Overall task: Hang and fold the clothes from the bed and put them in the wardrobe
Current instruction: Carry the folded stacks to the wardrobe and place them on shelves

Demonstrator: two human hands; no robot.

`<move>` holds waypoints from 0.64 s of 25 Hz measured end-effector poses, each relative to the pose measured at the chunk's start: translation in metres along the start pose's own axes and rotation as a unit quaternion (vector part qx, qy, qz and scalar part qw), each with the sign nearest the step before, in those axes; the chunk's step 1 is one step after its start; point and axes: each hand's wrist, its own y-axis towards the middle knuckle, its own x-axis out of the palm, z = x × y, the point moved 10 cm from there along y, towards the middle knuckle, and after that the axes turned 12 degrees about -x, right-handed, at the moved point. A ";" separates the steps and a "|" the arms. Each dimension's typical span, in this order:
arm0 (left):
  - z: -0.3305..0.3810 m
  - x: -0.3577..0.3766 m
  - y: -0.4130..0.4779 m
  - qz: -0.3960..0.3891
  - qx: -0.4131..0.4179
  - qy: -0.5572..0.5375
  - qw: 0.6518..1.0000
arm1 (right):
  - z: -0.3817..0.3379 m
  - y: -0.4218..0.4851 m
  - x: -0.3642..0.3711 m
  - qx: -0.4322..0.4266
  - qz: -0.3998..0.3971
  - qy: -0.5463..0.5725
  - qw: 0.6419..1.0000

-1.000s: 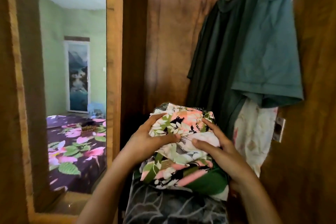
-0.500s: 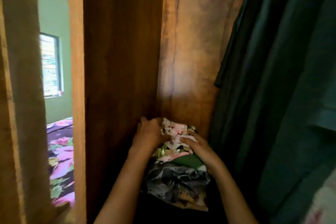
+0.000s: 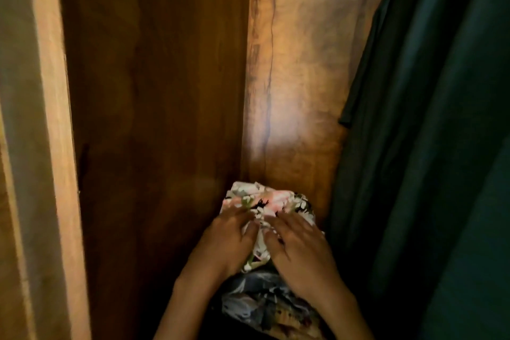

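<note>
**DESK:** Caption check. Where does the job stand?

**PHOTOG:** A person leans into the wardrobe (image 3: 154, 119) with both hands on a folded floral garment (image 3: 266, 197). It sits atop a darker patterned folded piece (image 3: 265, 309) in the back-left corner, near the back panel (image 3: 298, 91). So at least two items look folded & stacked inside. A dark green garment (image 3: 427, 146) hangs to the rt, its top out of shot.

**DESK:** And what's left?

**PHOTOG:** Can't say from this angle (nothing outside the wardrobe is in shot), so there's no telling how many clothes are left to do. Judging by the pose, the floral piece is already set down & only wants patting flat before the hands let go.

**DESK:** Fingers: gripping or not?

**PHOTOG:** Not gripping, as far as it shows. The left hand (image 3: 229, 240) lies on the near-left of the bundle, its fingers (image 3: 240, 211) stretched fwd and close together, thumb alongside. The right hand (image 3: 300, 251) lies on the near-right, palm down, fingers (image 3: 285, 218) fairly straight and slightly spread. Both press on the cloth and neither curls round it. The fingertips are a bit blurred, so a small pinch can't be ruled out.

**DESK:** Hands touching?

**PHOTOG:** Just beside each other, with a strip of floral cloth showing between them.
</note>
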 end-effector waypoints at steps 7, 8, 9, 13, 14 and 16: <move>-0.011 -0.007 0.005 0.027 -0.033 -0.009 0.999 | 0.001 -0.003 -0.020 0.013 0.132 0.084 0.988; -0.009 -0.012 0.003 0.041 -0.030 -0.008 0.999 | 0.005 -0.009 -0.025 0.034 0.176 0.119 0.977; -0.007 -0.018 0.001 0.055 -0.029 -0.012 0.998 | 0.009 -0.015 -0.030 0.056 0.217 0.141 0.964; 0.006 -0.044 -0.012 0.112 -0.026 -0.057 0.992 | 0.011 -0.032 -0.037 0.123 0.240 0.151 0.951; 0.011 -0.049 -0.018 0.122 -0.007 -0.073 0.990 | 0.006 -0.038 -0.041 0.130 0.245 0.142 0.950; 0.024 -0.051 -0.035 0.118 0.052 -0.112 0.985 | -0.003 -0.057 -0.048 0.153 0.255 0.117 0.947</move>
